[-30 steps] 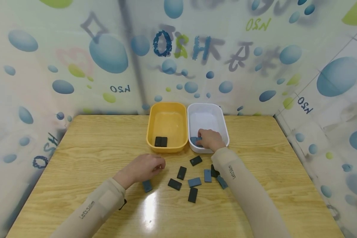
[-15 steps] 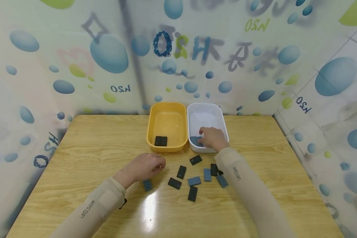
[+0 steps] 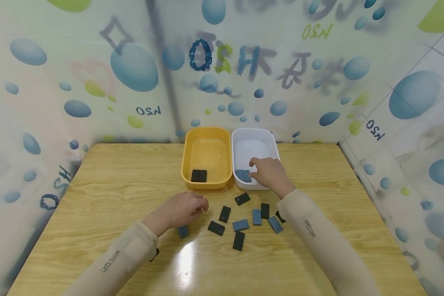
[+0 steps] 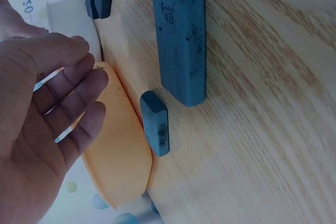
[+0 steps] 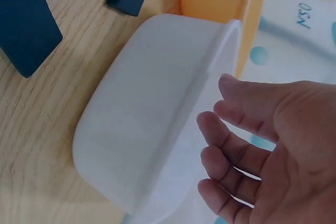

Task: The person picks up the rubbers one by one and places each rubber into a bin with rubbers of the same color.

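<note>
My right hand is over the front of the white bin, thumb and fingers apart, holding nothing. Just left of it, two blue erasers lie side by side inside that bin. My left hand hovers over the table with loosely curled, empty fingers, partly covering a blue eraser. In the left wrist view, an eraser marked 4B lies near this hand. Other blue erasers and black erasers are scattered between my arms. Part of one black eraser is hidden by my right sleeve.
A yellow bin stands against the white one's left side, with two black erasers in its front left part. Both bins are at the back of the wooden table, near a patterned wall.
My right hand has drawn back slightly to the right, and its fingers have come away from the blue erasers in the white bin. The left hand has barely moved.
</note>
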`<action>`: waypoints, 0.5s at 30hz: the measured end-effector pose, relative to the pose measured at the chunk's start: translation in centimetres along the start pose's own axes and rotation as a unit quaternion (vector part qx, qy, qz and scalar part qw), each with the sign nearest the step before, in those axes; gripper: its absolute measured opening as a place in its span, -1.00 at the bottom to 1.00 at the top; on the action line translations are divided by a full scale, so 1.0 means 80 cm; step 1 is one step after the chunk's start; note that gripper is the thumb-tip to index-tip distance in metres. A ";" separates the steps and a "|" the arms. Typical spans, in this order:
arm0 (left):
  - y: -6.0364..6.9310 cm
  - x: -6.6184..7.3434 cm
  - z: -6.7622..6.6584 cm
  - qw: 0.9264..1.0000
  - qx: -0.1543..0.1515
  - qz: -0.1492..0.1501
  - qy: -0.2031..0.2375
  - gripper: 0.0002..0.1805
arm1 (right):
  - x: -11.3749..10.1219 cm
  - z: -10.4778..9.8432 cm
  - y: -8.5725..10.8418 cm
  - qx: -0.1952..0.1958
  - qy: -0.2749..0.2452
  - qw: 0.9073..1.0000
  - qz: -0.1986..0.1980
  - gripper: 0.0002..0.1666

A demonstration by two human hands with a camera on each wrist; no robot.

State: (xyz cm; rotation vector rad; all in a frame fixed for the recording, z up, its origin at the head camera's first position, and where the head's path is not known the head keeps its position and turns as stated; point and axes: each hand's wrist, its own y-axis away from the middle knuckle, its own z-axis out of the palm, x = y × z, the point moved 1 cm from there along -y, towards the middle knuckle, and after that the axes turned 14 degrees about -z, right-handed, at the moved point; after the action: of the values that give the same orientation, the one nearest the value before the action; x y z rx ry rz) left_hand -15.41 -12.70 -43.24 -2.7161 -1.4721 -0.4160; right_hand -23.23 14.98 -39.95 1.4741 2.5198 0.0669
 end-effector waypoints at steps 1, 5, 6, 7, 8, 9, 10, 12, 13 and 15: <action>0.000 0.001 0.000 1.000 -0.002 -0.001 0.001 -0.86 | -0.001 -0.001 0.003 0.004 0.005 1.000 -0.006 -0.58; -0.001 0.003 0.003 1.000 -0.009 -0.006 0.007 -0.82 | -0.010 -0.007 0.016 0.023 0.017 0.999 -0.030 -0.61; -0.002 0.003 0.003 1.000 -0.010 -0.007 0.006 -0.82 | -0.012 -0.008 0.019 0.027 0.017 0.999 -0.036 -0.62; -0.002 0.004 0.004 1.000 -0.011 -0.007 0.006 -0.83 | -0.015 -0.010 0.023 0.030 0.018 0.999 -0.041 -0.62; -0.003 0.004 0.004 1.000 -0.013 -0.007 0.007 -0.84 | -0.017 -0.011 0.026 0.035 0.019 0.998 -0.047 -0.62; -0.003 0.005 0.004 1.000 -0.014 -0.007 0.007 -0.86 | -0.020 -0.012 0.030 0.039 0.021 0.998 -0.053 -0.62; -0.004 0.005 0.005 1.000 -0.016 -0.006 0.007 -0.87 | -0.022 -0.012 0.034 0.042 0.025 0.997 -0.059 -0.62; -0.005 0.006 0.006 1.000 -0.018 -0.002 0.007 -0.89 | -0.027 -0.012 0.040 0.047 0.029 0.996 -0.069 -0.64; -0.005 0.007 0.006 1.000 -0.018 0.000 0.006 -0.90 | -0.029 -0.011 0.043 0.050 0.032 0.995 -0.075 -0.64; -0.005 0.008 0.007 1.000 -0.018 0.003 0.005 -0.90 | -0.032 -0.008 0.049 0.054 0.036 0.994 -0.084 -0.66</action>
State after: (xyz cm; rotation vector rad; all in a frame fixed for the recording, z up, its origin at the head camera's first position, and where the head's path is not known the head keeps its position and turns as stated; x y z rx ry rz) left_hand -15.31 -11.85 -43.70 -2.7418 -1.4675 -0.4592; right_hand -18.82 14.70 -38.28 1.3113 2.7355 -0.0452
